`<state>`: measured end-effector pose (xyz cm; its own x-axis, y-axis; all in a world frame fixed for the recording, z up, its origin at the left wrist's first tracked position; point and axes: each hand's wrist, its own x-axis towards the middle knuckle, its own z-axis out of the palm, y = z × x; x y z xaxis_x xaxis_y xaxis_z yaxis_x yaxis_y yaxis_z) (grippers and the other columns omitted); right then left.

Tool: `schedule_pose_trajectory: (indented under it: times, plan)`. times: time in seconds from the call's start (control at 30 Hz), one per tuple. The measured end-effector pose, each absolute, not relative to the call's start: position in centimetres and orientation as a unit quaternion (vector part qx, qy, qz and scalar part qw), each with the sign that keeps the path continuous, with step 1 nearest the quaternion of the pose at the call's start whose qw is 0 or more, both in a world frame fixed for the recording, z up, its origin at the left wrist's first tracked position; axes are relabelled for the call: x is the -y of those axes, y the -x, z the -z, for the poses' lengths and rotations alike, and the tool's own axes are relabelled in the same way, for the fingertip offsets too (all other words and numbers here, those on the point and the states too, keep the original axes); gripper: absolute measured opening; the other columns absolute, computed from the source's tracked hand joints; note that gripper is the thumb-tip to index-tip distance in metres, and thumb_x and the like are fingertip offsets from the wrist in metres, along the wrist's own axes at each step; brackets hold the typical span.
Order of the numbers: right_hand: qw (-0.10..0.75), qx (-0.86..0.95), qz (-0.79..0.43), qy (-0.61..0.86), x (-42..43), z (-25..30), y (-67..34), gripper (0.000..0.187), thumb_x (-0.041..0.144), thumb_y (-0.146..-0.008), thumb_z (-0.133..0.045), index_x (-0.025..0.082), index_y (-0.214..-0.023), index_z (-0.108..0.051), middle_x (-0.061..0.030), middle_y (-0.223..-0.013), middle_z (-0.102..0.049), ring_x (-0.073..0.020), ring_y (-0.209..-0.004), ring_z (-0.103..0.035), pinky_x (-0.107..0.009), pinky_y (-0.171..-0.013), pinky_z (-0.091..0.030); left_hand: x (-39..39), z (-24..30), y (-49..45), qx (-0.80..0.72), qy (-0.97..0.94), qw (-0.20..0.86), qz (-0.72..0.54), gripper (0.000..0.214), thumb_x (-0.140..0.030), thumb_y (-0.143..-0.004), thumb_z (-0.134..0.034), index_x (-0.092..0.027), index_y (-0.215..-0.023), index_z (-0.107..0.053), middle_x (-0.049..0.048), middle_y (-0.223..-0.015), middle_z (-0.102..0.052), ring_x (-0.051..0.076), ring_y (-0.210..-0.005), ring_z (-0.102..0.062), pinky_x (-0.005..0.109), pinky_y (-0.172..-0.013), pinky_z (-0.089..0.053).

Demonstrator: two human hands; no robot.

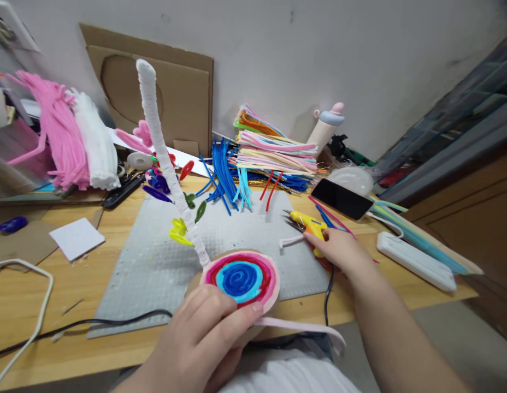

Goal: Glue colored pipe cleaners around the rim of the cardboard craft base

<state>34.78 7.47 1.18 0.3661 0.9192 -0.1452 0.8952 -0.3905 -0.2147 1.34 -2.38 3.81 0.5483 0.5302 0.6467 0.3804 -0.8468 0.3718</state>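
Observation:
My left hand point(208, 333) is closed on the near edge of a round disc point(239, 278) covered in coiled pipe cleaners, blue in the middle, then light blue, red and pink. A pale pink pipe cleaner point(298, 326) trails loose from its near edge to the right. From the disc's far left rises a tall stick wrapped in white point(159, 136), tilted left. My right hand point(335, 248) has its fingers around a yellow hot glue gun point(308, 222) at the right of the grey cutting mat. Beside the gun lies a short bent white pipe cleaner point(292, 240).
Bundles of coloured pipe cleaners point(273, 150) lie at the back, with pink ones point(52, 131) and white ones point(95, 144) at left. A phone point(341, 198) and a white power strip point(417, 261) are at right. Cardboard point(183, 93) leans on the wall. Black cable point(114, 318) crosses the front.

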Motion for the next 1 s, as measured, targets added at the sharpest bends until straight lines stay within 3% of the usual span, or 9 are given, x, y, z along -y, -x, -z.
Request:
schedule_pose_trajectory:
  times: [0.13,0.23,0.4,0.6,0.7,0.8,0.93,1.0]
  plan:
    - [0.094,0.529,-0.145,0.831,-7.8,-1.1,-34.8,0.031,0.048,-0.065,-0.067,0.020,-0.056,-0.057,-0.0109,-0.066,-0.067,-0.0285,-0.073,-0.065,-0.031,-0.060,-0.041,2.0,-4.9,-1.7,-0.246,-0.891,0.086,-0.371,0.035,-0.006,-0.086,-0.051,-0.011,-0.120,-0.060,0.0073,-0.088,-0.062,0.019,-0.088,-0.058,0.035,-0.082,-0.052]
    - [0.179,0.497,-0.171,0.832,-7.1,-1.9,-34.8,0.019,0.039,-0.066,-0.063,0.021,-0.067,-0.058,-0.0075,-0.063,-0.064,-0.0250,-0.065,-0.063,-0.030,-0.054,-0.040,2.0,-5.5,-1.8,-0.248,-0.900,0.080,-0.349,0.040,-0.004,-0.086,-0.047,-0.012,-0.124,-0.058,0.0061,-0.087,-0.061,0.017,-0.083,-0.057,0.033,-0.077,-0.053]
    - [0.360,0.472,-0.282,0.754,-4.2,-5.0,-33.5,0.020,0.041,-0.072,-0.052,0.021,-0.071,-0.054,-0.0039,-0.061,-0.060,-0.0174,-0.054,-0.057,-0.027,-0.047,-0.044,2.1,-5.5,-1.7,-0.251,-0.914,0.077,-0.309,0.044,-0.004,-0.088,-0.046,-0.015,-0.129,-0.055,0.0057,-0.090,-0.058,0.017,-0.083,-0.053,0.036,-0.081,-0.052]
    - [0.547,0.373,-0.507,0.552,0.4,-7.4,-31.6,0.027,0.036,-0.064,-0.076,0.023,-0.086,-0.068,-0.0034,-0.078,-0.070,-0.0157,-0.062,-0.065,-0.022,-0.053,-0.053,2.0,-4.7,-1.5,-0.245,-0.913,0.065,-0.320,0.031,-0.015,-0.095,-0.043,-0.020,-0.120,-0.061,0.0046,-0.087,-0.052,0.016,-0.078,-0.049,0.035,-0.072,-0.049]
    - [0.534,0.365,-0.581,0.494,2.3,-7.2,-30.6,0.029,0.042,-0.074,-0.074,0.027,-0.098,-0.069,-0.0034,-0.081,-0.073,-0.0156,-0.061,-0.066,-0.023,-0.055,-0.055,1.9,-5.2,-1.6,-0.229,-0.911,0.018,-0.341,0.027,-0.015,-0.095,-0.044,-0.019,-0.113,-0.065,0.0049,-0.088,-0.054,0.017,-0.085,-0.051,0.036,-0.079,-0.050]
    - [0.473,0.435,-0.596,0.481,3.7,-6.6,-30.0,0.033,0.048,-0.080,-0.069,0.024,-0.102,-0.068,-0.0068,-0.089,-0.072,-0.0151,-0.063,-0.065,-0.021,-0.051,-0.052,1.7,-5.9,-1.8,-0.238,-0.903,-0.040,-0.355,0.023,-0.015,-0.094,-0.049,-0.023,-0.104,-0.068,0.0030,-0.086,-0.056,0.017,-0.089,-0.054,0.034,-0.083,-0.051]
    - [0.363,0.508,-0.577,0.527,5.4,-6.6,-29.9,0.040,0.056,-0.078,-0.067,0.019,-0.093,-0.070,-0.0063,-0.071,-0.069,-0.0166,-0.060,-0.063,-0.024,-0.053,-0.053,1.7,-6.2,-2.0,-0.249,-0.890,-0.072,-0.375,0.017,-0.014,-0.090,-0.056,-0.026,-0.094,-0.069,0.0006,-0.082,-0.055,0.016,-0.090,-0.055,0.033,-0.084,-0.052]
    - [0.327,0.497,-0.554,0.582,6.1,-7.3,-29.6,0.045,0.063,-0.075,-0.065,0.019,-0.087,-0.073,-0.0074,-0.074,-0.071,-0.0190,-0.062,-0.064,-0.027,-0.055,-0.055,1.7,-6.1,-2.1,-0.249,-0.890,-0.075,-0.374,0.016,-0.014,-0.088,-0.058,-0.026,-0.091,-0.069,0.0004,-0.080,-0.055,0.016,-0.089,-0.056,0.033,-0.084,-0.053]
